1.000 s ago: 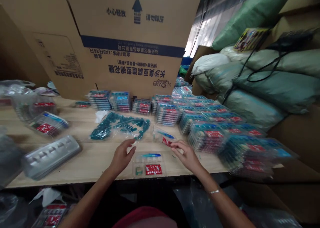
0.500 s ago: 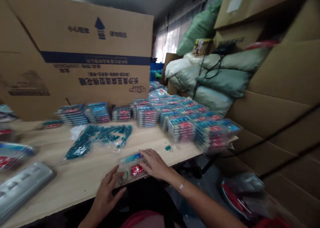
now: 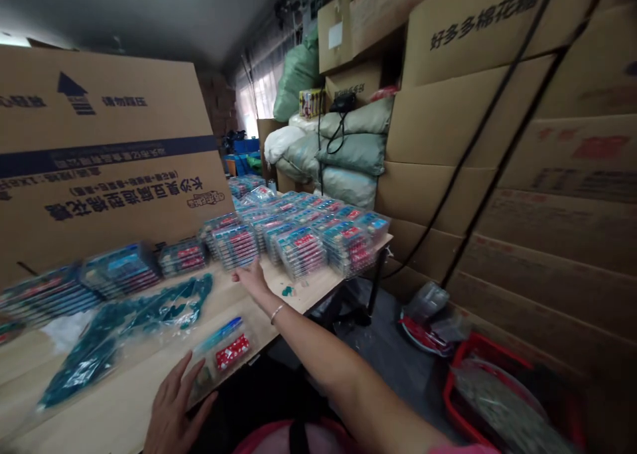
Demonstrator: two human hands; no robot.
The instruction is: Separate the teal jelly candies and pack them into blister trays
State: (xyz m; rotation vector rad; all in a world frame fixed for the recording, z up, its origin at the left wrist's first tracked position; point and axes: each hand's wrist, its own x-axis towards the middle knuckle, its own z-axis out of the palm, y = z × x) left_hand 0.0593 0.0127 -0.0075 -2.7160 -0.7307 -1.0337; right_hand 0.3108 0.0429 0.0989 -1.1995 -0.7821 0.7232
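1. Along the near edge of the pale wooden table (image 3: 124,391), the left hand (image 3: 174,407) lies open with its fingers spread, grasping nothing.
2. Just beside that hand, up and to its right, a clear blister tray (image 3: 221,354) rests on the table, free of any grip. I cannot tell whether the hand's fingers touch its corner. Inside are a blue pen-like stick (image 3: 217,333) and a red packet (image 3: 232,352).
3. Farther along the table, the right hand (image 3: 251,278) reaches out on a stretched arm with a thin bracelet (image 3: 277,313). It is loose and unclenched, holding nothing, and its fingertips (image 3: 237,276) sit at the front of the stacks of blister trays (image 3: 301,251). I cannot tell whether they touch.
4. Those stacks stand in close rows, running away from the hands towards the table's far end.
5. Left of the clear tray, a plastic bag of teal pieces (image 3: 129,321) lies flat, and a cardboard box panel (image 3: 109,135) stands behind it.
6. Right of the table, cardboard cartons (image 3: 478,109) rise in a wall, with green sacks (image 3: 351,152) beyond and a red basket (image 3: 462,387) on the floor.
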